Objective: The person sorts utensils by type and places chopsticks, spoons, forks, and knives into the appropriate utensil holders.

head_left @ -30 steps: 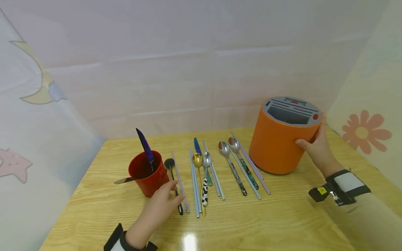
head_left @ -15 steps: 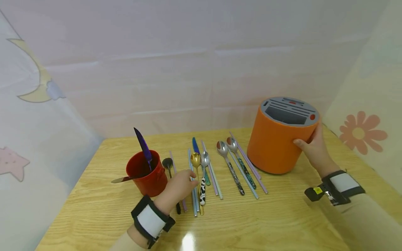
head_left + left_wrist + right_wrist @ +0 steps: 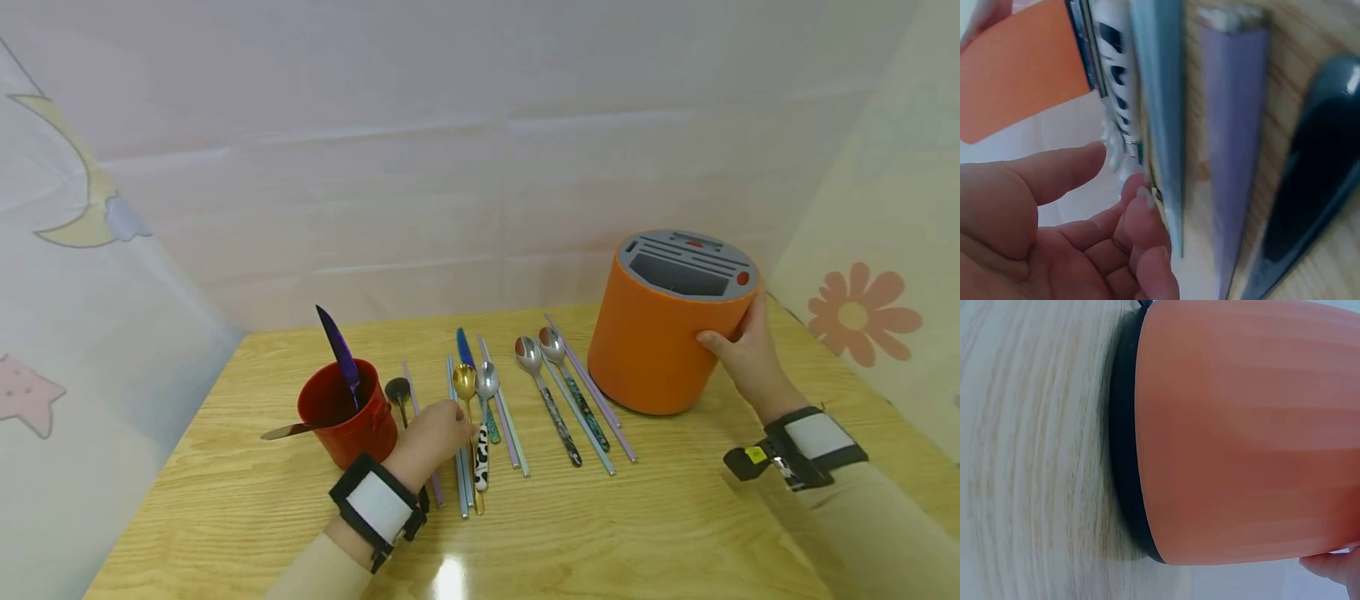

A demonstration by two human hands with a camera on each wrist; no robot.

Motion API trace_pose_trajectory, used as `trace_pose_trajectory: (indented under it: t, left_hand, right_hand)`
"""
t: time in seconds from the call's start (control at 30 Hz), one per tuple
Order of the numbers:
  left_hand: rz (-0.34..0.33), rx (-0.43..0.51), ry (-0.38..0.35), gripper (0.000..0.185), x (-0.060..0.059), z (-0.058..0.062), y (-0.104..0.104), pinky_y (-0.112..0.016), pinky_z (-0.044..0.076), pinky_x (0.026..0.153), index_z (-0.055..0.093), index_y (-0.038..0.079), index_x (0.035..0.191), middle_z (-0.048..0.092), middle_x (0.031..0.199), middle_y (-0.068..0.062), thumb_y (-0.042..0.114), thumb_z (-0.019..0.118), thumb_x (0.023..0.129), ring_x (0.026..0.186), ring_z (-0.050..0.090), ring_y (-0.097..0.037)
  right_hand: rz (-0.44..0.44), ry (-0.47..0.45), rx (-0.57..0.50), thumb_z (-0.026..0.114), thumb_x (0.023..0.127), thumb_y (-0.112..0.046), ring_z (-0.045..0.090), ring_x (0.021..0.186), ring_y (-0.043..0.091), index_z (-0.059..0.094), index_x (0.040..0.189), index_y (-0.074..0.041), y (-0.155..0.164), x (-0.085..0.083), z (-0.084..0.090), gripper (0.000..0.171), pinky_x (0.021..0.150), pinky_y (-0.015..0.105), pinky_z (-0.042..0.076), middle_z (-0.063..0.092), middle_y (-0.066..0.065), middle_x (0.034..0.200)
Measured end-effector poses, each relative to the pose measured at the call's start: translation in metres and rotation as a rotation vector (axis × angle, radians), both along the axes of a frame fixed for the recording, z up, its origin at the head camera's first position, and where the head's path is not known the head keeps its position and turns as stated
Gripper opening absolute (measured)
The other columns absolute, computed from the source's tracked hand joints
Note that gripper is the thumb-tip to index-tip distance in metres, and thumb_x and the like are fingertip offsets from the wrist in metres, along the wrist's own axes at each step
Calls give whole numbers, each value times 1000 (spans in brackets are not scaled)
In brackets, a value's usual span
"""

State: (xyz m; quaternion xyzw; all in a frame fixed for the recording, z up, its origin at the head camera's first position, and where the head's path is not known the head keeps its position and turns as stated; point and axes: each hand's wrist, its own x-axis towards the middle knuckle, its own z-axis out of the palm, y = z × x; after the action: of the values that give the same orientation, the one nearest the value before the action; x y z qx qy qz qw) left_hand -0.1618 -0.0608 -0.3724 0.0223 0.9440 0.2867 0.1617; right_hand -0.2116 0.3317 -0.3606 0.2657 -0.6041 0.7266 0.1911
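Reaching over the row of cutlery on the pale wooden table (image 3: pixel 225 508), your left hand (image 3: pixel 433 432) lay just right of the round red cup (image 3: pixel 347 413), fingertips (image 3: pixel 1145 206) loosely curled against the pale blue chopsticks (image 3: pixel 457 442) beside the cow-patterned spoon handle (image 3: pixel 481 457), gripping nothing. Your right hand (image 3: pixel 744 354) cupped the side of the orange cylindrical holder with a grey slotted top (image 3: pixel 667 333), thumb and fingers spread around its wall, at the table's far right.

Red cup (image 3: pixel 348 417), purple knife (image 3: pixel 339 354), wooden table (image 3: pixel 637 525)
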Motion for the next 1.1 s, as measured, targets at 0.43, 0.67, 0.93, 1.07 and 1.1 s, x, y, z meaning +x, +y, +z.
trace_pose_trajectory:
  t: [0.43,0.67,0.93,1.07,1.1]
  left_hand:
    - [59,-343,169,26,-14,-16,27,-31,42,48,65,4,74,55,62,-5,22,65,93,52,51,-17]
    - [46,-357,99,31,-18,-18,27,-34,46,52,64,4,71,56,64,-6,24,63,95,54,50,-17]
    - [100,-62,155,37,-19,3,13,-24,30,43,49,7,63,43,56,-1,16,53,98,47,38,-13]
    - [98,193,234,30,-16,30,14,-23,31,43,46,8,74,47,59,-1,17,46,103,48,47,-16]
    - [94,267,253,29,-15,38,15,-23,32,44,46,7,77,50,60,-2,18,45,103,49,52,-20]
  right_hand:
    - [-14,-1,-9,84,76,-8,39,126,26,24,150,-11,1,-1,0,95,101,23,39,35,17,145]
    - [-2,9,-1,82,77,-8,38,127,26,22,150,-11,0,-3,-1,95,101,23,39,34,16,145]
    - [-9,10,18,81,79,-8,35,129,25,20,151,-11,0,-4,-2,94,102,21,38,32,13,147]
    - [-15,11,8,82,78,-9,34,129,25,20,151,-11,0,-3,-3,96,102,21,38,31,13,147]
    - [-17,9,6,82,78,-10,34,129,25,20,151,-11,0,-2,-3,96,101,21,38,31,13,147]
